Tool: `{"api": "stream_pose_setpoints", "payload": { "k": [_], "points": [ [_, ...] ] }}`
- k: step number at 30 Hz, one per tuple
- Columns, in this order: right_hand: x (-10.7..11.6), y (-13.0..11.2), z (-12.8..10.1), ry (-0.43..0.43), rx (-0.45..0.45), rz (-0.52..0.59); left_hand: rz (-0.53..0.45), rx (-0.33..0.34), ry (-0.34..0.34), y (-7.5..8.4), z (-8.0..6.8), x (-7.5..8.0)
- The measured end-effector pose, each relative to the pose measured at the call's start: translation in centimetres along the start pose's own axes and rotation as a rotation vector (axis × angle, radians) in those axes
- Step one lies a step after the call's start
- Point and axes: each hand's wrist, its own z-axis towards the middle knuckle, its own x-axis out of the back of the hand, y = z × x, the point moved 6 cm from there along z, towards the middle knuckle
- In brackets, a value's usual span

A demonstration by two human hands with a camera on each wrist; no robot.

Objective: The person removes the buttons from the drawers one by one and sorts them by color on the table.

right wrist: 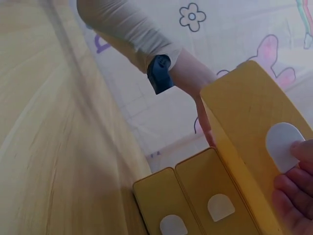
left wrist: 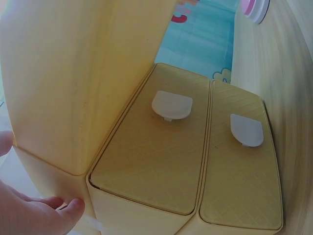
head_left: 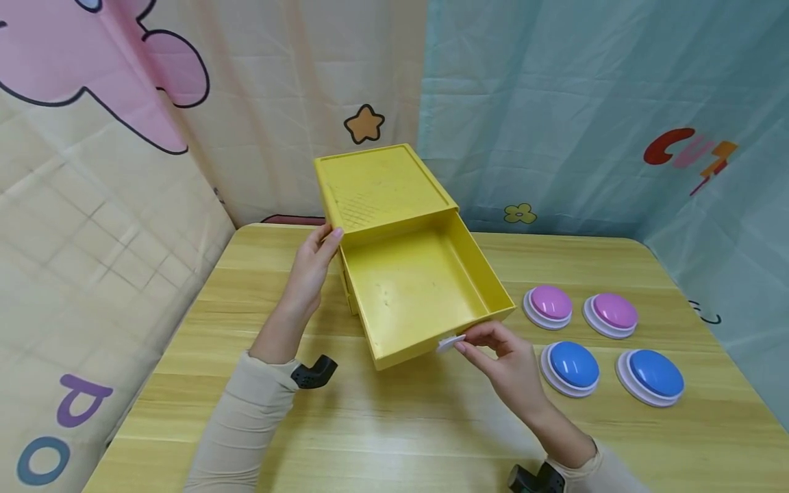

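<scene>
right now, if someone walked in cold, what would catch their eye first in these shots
The bright yellow drawer cabinet at the middle of the wooden table, its top drawer pulled far out and empty. The right hand pinches that drawer's white tab handle while the left hand rests against the cabinet's side. Next, the four dome buttons to the right, two pink behind two blue.

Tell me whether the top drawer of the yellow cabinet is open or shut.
Open: the top drawer juts out from the yellow cabinet, its empty inside showing, while the right hand pinches its white tab.
</scene>
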Motion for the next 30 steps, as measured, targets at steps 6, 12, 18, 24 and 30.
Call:
{"api": "stream_pose_setpoints", "payload": {
  "k": [6, 12, 18, 24, 30],
  "points": [
    [-0.5, -0.4, 1.7, 0.025, -0.045, -0.050, 0.001, 0.024, 0.006, -0.1, 0.0, 0.1],
    [-1.5, -1.9, 4.8, 0.026, -0.084, -0.116, 0.005, 0.029, 0.005, 0.1, 0.1, 0.2],
    [-2.5, -1.5, 7.9, 0.006, -0.107, -0.128, -0.002, 0.038, 0.010, 0.3, -0.1, 0.2],
    [-3.5, -0.1, 10.5, 0.005, -0.128, -0.068, -0.011, 0.031, 0.005, 0.3, 0.0, 0.1],
    [-4.4, 0.5, 12.4, 0.002, -0.125, -0.092, -0.001, 0.038, 0.000, 0.2, -0.1, 0.1]
  ]
}}
